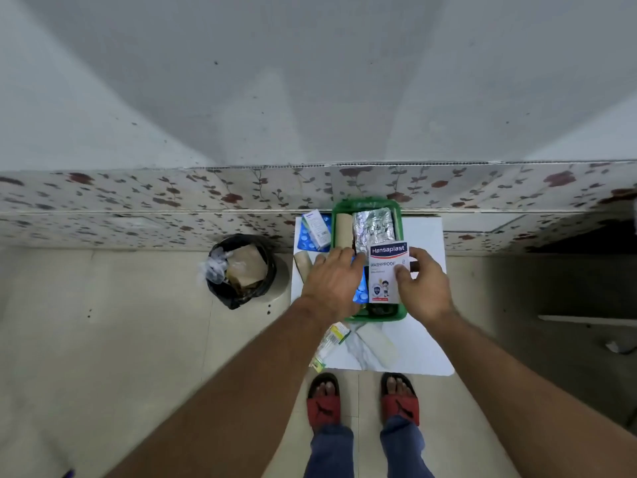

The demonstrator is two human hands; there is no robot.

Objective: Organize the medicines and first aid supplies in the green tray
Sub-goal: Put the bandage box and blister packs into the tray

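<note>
The green tray (365, 203) stands on a small white table (427, 339). Inside it lie a beige bandage roll (343, 229) and silver foil strips (374, 227). My right hand (425, 288) holds a white Hansaplast plaster box (383, 270) upright over the tray's near half. My left hand (332, 282) rests flat over the tray's left side, partly covering a blue blister pack (361, 291); whether it grips anything is hidden.
Left of the tray lie a small medicine box (315, 229) on blue blister packs and a beige roll (303, 267). In front of the tray are a green-yellow sachet (331, 343) and a white pad (377, 343). A black-lined bin (241, 270) stands on the floor.
</note>
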